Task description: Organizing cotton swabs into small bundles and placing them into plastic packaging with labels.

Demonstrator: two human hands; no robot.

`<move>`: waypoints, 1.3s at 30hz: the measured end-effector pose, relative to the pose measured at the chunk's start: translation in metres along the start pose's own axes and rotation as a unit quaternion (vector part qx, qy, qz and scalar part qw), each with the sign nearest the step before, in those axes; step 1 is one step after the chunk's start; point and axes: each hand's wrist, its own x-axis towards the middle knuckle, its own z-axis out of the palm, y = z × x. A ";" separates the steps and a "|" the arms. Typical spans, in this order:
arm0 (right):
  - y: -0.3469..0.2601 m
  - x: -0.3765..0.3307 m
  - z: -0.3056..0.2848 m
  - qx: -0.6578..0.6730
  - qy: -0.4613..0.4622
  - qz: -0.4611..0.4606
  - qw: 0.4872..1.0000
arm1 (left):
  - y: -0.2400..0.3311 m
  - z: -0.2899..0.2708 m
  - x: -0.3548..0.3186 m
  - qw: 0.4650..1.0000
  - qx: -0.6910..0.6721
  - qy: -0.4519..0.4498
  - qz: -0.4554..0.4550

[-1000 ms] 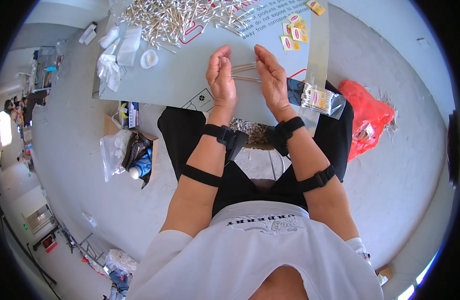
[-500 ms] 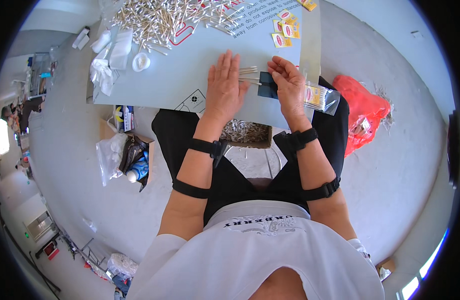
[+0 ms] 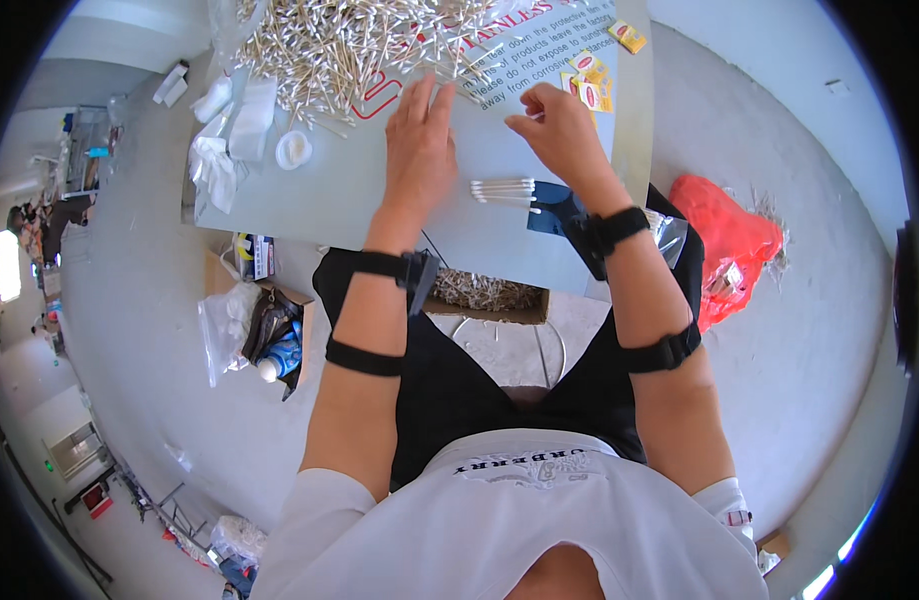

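My left hand (image 3: 420, 150) is over the table, palm down with fingers stretched out; its fingertips are at the near edge of a large heap of cotton swabs (image 3: 329, 60). To its right, my right hand (image 3: 564, 135) hovers with fingers loosely curled and the thumb apart from the forefinger; nothing shows between them. Below the right hand, a short row of cotton swabs (image 3: 503, 190) lies side by side, right ends at a dark flat piece (image 3: 551, 207). My right forearm partly covers a clear plastic bag (image 3: 667, 235) at the table's right edge.
Small yellow-and-white packets (image 3: 590, 85) lie on the grey table (image 3: 329, 205) at right. A small white round tub (image 3: 293, 150) and white plastic bags (image 3: 249, 125) are at left. Under the table edge sits a box of swabs (image 3: 489, 292). A red bag (image 3: 724, 250) stands on the floor.
Both hands have moved away from the short row of swabs, farther up the table; the left also went left. The row lies uncovered beside the dark piece.
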 end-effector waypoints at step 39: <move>-0.004 0.059 0.033 -0.146 -0.059 -0.090 0.984 | -0.067 0.007 0.058 0.983 -0.048 0.176 0.027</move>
